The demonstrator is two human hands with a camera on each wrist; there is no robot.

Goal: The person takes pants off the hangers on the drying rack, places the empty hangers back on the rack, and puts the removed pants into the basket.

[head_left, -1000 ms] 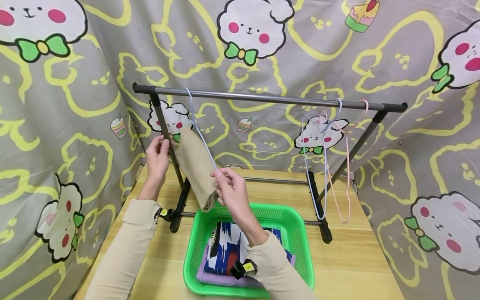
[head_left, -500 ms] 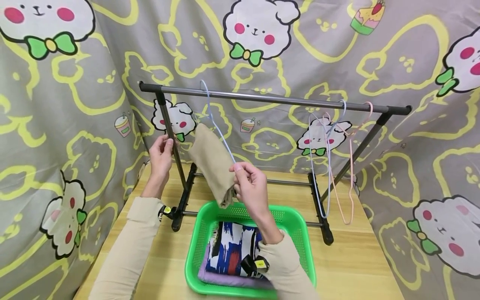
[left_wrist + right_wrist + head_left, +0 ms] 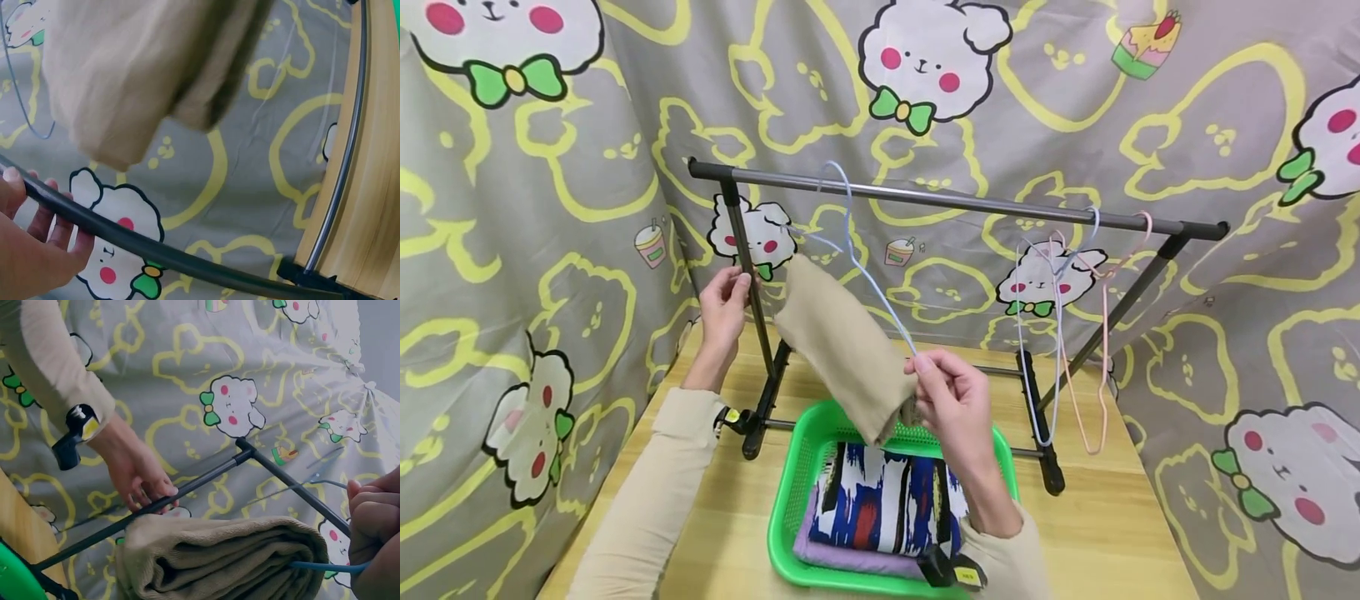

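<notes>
In the head view my right hand (image 3: 958, 408) pinches the lower corner of a light blue hanger (image 3: 883, 296). A folded khaki garment (image 3: 846, 342) hangs over the hanger, tilted down to the right; its layered edge (image 3: 219, 556) shows in the right wrist view. The hook is at the top rail of the clothes rack (image 3: 955, 196); whether it bears on the rail I cannot tell. My left hand (image 3: 724, 312) holds the rack's left post (image 3: 760, 321), fingers and thumb around it, as the left wrist view also shows.
A green basket (image 3: 781, 517) stands in front, holding a folded blue, white and red patterned cloth (image 3: 880, 500) on a lilac one (image 3: 850, 560). A blue hanger (image 3: 1057, 367) and a pink hanger (image 3: 1103, 375) hang bare at the rail's right. A patterned curtain (image 3: 970, 325) surrounds the table.
My right hand has moved to the right, swinging the hanger and khaki garment with it; the hook has shifted right along the rail. My left hand stays on the post.
</notes>
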